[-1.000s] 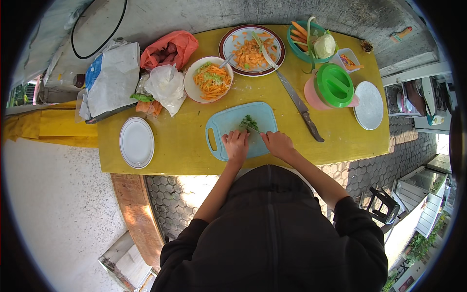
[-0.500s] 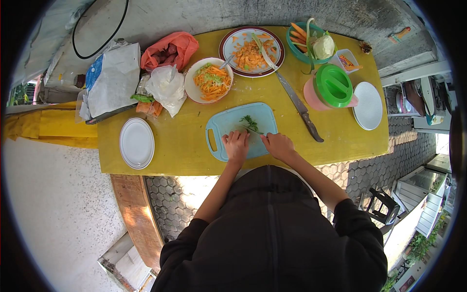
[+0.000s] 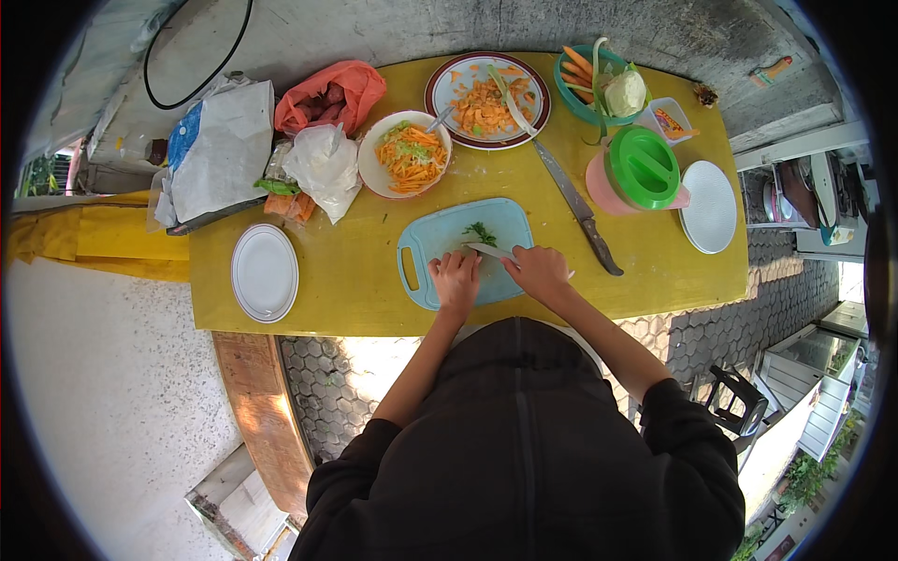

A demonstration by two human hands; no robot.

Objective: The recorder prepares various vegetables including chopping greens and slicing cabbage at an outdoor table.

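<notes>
A light blue cutting board [image 3: 440, 238] lies on the yellow table [image 3: 355, 280], with a small heap of chopped green herbs [image 3: 482, 232] on it. My right hand [image 3: 540, 271] is closed on a knife [image 3: 488, 251] whose pale blade points left across the board, just under the herbs. My left hand [image 3: 456, 278] rests on the board's near edge beside the blade, fingers curled.
A second large knife [image 3: 575, 206] lies right of the board. Behind are a bowl of shredded carrot [image 3: 407, 154], a plate of carrot peelings [image 3: 486, 89], a green bowl of vegetables [image 3: 599, 84], a pink jug with green lid [image 3: 636, 168], two empty white plates [image 3: 265, 271] [image 3: 708, 206], and bags [image 3: 224, 150].
Both hands stay on the board with only slight shifts over the herbs; nothing else on the table has moved.
</notes>
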